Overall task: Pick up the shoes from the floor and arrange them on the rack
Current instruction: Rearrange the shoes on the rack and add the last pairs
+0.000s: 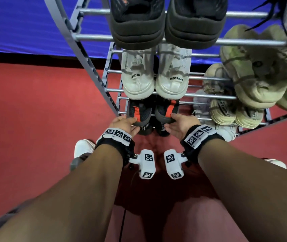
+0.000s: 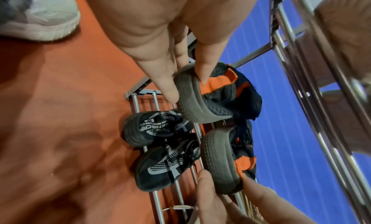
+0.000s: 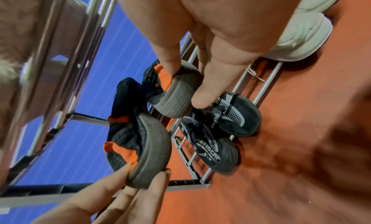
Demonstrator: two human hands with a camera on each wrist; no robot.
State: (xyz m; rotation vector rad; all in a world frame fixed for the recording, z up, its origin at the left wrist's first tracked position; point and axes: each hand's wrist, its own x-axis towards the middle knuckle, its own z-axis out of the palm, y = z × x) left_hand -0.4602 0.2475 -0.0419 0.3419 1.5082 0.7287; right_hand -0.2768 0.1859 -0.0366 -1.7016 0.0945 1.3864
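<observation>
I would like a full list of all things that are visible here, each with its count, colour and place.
Black-and-orange shoes: two, one held at the heel by each hand, at a lower shelf.
Black-and-grey shoes: two, on the lowest shelf, below the held pair.
White shoes: two, middle shelf.
Dark shoes: two, top shelf.
Beige shoes: several, right side of the shelves.
Rack: one, grey metal, against a blue wall.
Floor: red.
Pale shoe: one, on the floor, left.
Left hand: pinches the left shoe.
Right hand: pinches the right shoe.
</observation>
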